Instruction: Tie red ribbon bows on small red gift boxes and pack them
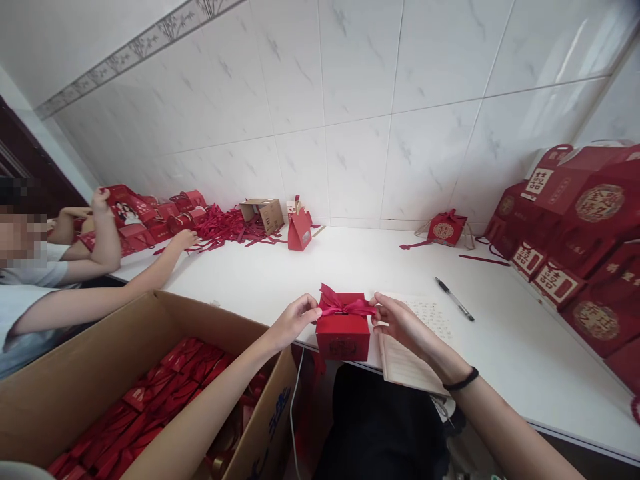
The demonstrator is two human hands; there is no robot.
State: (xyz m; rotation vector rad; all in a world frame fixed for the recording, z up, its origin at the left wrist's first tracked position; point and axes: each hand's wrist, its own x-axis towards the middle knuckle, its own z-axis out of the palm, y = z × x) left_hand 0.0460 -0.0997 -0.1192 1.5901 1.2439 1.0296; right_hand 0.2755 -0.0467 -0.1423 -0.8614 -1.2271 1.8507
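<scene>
A small red gift box stands at the table's front edge, with a bright red ribbon tied in a bow on its top. From the left, my left hand pinches one side of the bow between thumb and finger. My right hand pinches the bow's other side, its remaining fingers loosely curled. Under that wrist lies an open notebook with handwriting on its page.
A large cardboard carton full of red boxes stands at my left. A pen lies right of the notebook. Red gift boxes are stacked at the right wall. Loose ribbons heap at the back left, where other people's arms reach in.
</scene>
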